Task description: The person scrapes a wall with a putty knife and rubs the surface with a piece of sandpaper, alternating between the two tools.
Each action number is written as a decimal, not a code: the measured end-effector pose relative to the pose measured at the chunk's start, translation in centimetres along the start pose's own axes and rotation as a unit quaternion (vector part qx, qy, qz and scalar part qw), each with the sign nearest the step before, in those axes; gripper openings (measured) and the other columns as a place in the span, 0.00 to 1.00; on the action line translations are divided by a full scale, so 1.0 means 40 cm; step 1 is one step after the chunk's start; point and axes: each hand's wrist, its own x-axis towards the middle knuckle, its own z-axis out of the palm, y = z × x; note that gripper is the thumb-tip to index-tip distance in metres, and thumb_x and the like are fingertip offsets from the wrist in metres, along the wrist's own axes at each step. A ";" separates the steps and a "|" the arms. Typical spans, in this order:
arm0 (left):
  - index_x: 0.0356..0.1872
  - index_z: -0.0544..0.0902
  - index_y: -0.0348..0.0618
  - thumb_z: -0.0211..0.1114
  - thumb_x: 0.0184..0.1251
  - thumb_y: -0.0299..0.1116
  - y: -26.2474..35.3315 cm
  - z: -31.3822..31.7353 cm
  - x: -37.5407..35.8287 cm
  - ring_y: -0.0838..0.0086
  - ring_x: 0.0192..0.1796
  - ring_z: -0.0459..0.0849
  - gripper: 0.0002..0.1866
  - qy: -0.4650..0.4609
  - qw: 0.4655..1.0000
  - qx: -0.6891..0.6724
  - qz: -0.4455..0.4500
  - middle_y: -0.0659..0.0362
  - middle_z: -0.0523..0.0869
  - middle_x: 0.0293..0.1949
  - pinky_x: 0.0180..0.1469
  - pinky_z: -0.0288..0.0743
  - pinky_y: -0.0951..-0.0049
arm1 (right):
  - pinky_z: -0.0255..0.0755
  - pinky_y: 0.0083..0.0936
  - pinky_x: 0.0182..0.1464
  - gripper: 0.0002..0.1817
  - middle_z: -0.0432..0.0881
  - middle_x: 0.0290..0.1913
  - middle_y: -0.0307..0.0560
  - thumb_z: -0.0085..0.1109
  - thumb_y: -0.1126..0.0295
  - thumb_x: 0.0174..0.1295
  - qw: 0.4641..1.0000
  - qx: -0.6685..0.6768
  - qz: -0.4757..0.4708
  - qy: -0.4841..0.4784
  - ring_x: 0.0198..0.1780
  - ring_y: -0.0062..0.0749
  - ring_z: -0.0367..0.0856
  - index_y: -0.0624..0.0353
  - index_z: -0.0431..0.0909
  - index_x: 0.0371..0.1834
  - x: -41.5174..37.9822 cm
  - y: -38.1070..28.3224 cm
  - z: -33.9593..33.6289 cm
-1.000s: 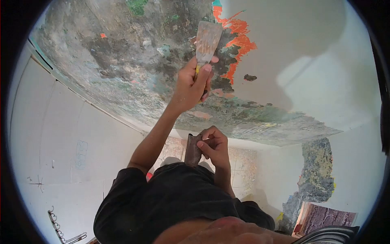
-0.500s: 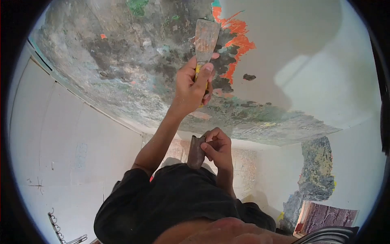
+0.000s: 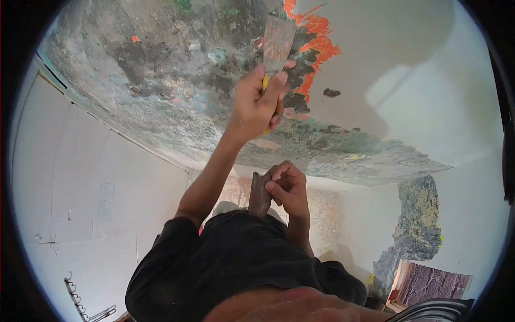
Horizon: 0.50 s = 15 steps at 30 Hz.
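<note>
My left hand (image 3: 255,104) is raised to the wall, fingers wrapped round the yellow handle of a putty knife (image 3: 279,43). Its broad, stained metal blade points up and overlaps the bare grey patch of wall beside a ragged orange edge. Lower down, in front of my body, my right hand (image 3: 289,190) pinches a curled brown sheet that looks like sandpaper (image 3: 259,197) between thumb and fingers. The sheet hangs over the front of my dark shirt (image 3: 236,252).
Stripped, mottled wall (image 3: 155,75) spreads across the upper left; smooth pale plaster (image 3: 397,43) covers the upper right. Another stripped patch (image 3: 418,214) is on the right, above a framed opening (image 3: 434,282). A hook rail (image 3: 75,298) hangs at lower left.
The putty knife and my left hand have shifted slightly up and right. The curled sheet in my right hand is slightly higher in view.
</note>
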 end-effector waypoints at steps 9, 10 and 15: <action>0.57 0.76 0.38 0.52 0.79 0.39 0.002 -0.018 0.014 0.88 0.13 0.68 0.17 -0.019 1.000 0.006 0.019 0.68 0.71 0.23 0.12 0.60 0.83 | 0.59 0.10 0.17 0.11 0.77 0.35 0.38 0.63 0.83 0.60 1.000 0.020 -0.005 0.017 0.20 0.08 0.68 0.59 0.69 0.37 -0.009 -0.002 0.000; 0.56 0.77 0.38 0.52 0.79 0.39 0.002 -0.012 0.017 0.88 0.13 0.68 0.17 -0.019 1.000 0.002 0.023 0.68 0.70 0.23 0.12 0.60 0.83 | 0.59 0.10 0.17 0.11 0.77 0.35 0.38 0.63 0.83 0.60 1.000 0.019 -0.007 0.017 0.20 0.08 0.68 0.59 0.69 0.37 -0.013 -0.003 0.003; 0.58 0.77 0.40 0.51 0.79 0.39 -0.005 -0.010 0.011 0.88 0.13 0.65 0.16 -0.015 0.999 0.027 0.010 0.68 0.69 0.25 0.12 0.60 0.83 | 0.55 0.10 0.15 0.10 0.76 0.33 0.41 0.62 0.82 0.60 0.999 0.015 -0.022 0.037 0.17 0.10 0.62 0.58 0.69 0.35 -0.016 -0.010 0.003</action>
